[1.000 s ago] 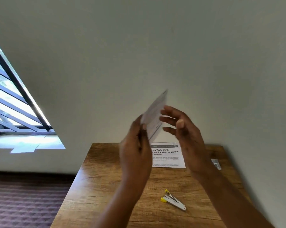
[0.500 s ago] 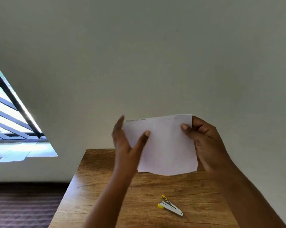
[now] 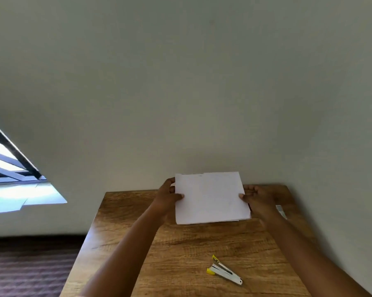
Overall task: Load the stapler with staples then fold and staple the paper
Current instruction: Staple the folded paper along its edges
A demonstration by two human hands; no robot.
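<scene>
I hold the plain white folded sheet of paper by its side edges over the far half of the grainy brown wooden table. My left hand pinches one edge, my right hand the other (thumbs on top). The small white-and-yellow metal stapler lies open nearer me, well apart from the sheet.

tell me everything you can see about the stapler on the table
The stapler is small, with a white body, yellow tips at its far-left end and a metal strip along the top. It lies flat on the wooden table, near the front edge, pointing diagonally. Its yellow end looks slightly spread open. Nothing touches it; both hands are farther back, holding the paper.
</scene>
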